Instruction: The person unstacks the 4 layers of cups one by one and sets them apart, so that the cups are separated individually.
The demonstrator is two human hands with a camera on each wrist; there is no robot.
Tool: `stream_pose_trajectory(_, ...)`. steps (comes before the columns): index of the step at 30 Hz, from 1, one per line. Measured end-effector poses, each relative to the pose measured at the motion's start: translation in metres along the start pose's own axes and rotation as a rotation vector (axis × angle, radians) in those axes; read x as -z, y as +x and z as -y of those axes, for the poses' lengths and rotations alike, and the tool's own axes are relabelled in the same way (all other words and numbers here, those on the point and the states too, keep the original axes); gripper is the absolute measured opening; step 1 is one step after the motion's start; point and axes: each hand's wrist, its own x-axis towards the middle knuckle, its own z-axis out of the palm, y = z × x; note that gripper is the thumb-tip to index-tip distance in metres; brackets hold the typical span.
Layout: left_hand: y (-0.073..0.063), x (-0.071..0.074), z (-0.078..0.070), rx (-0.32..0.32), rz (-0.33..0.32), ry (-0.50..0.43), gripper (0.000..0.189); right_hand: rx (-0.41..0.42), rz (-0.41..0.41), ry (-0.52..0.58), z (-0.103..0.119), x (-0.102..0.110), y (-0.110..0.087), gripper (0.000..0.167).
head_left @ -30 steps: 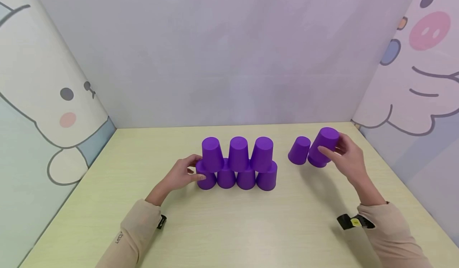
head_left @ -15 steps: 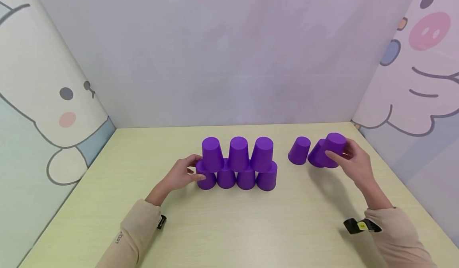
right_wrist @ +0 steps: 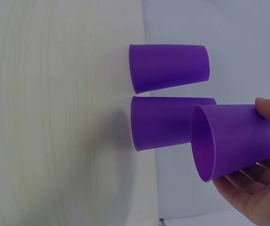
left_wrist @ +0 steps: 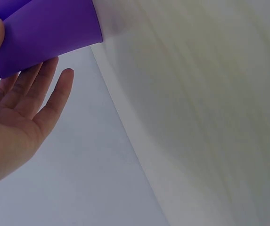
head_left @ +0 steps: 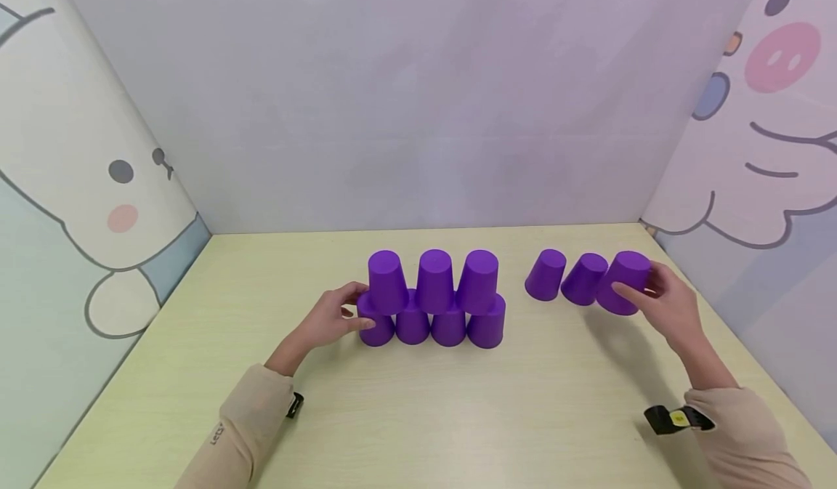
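Observation:
Several upside-down purple cups form two rows in the head view: a bottom row with its left-end cup (head_left: 375,333), and three on top, such as the middle upper cup (head_left: 434,278). My left hand (head_left: 332,318) holds that left-end cup, thumb on the near side and fingers at the outer side. In the left wrist view the thumb presses the purple cup (left_wrist: 54,33). To the right, my right hand (head_left: 676,304) grips another upside-down purple cup (head_left: 621,271), slightly tilted. In the right wrist view this gripped cup (right_wrist: 241,136) shows its open mouth, raised off the table.
Two single purple cups, the farther left one (head_left: 546,277) and the nearer one (head_left: 583,281), stand upside down between the stack and my right hand. The pale wooden table (head_left: 418,416) ends at a grey back wall (head_left: 425,111). Side walls carry cartoon prints.
My right hand has moved right and slightly nearer with its cup, uncovering the second single cup that it had overlapped. My left hand and the stacked cups have stayed put.

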Motion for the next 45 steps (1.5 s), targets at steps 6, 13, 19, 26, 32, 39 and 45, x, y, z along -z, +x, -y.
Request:
stream_pose_trajectory(6, 0.001, 0.001, 0.000, 0.006, 0.004, 0.002, 0.047, -0.029, -0.007, -0.004, -0.010, 0.002, 0.005, 0.071)
stream_pose_trajectory(13, 0.001, 0.001, -0.001, 0.013, 0.005, -0.005, 0.048, -0.081, 0.019, -0.032, -0.019, 0.002, 0.012, 0.075)
stream_pose_trajectory(19, 0.001, 0.001, 0.000, 0.012, 0.004, -0.012, 0.048, -0.142, 0.055, -0.043, -0.030, 0.000, 0.021, 0.080)
stream_pose_trajectory(26, 0.000, 0.000, -0.001, 0.011, 0.008, -0.019, 0.047, -0.170, 0.077, -0.017, -0.038, -0.002, 0.023, 0.079)
stream_pose_trajectory(32, 0.000, 0.000, -0.002, 0.015, 0.006, -0.017, 0.047, -0.163, 0.120, -0.010, -0.042, -0.003, 0.025, 0.078)
stream_pose_trajectory(39, 0.001, 0.000, -0.001, 0.012, 0.011, -0.021, 0.048, -0.150, 0.167, -0.012, -0.046, -0.002, 0.026, 0.080)
stream_pose_trajectory(45, 0.001, 0.000, -0.001, 0.016, 0.009, -0.017, 0.048, -0.144, 0.166, 0.008, -0.041, 0.001, 0.024, 0.084)
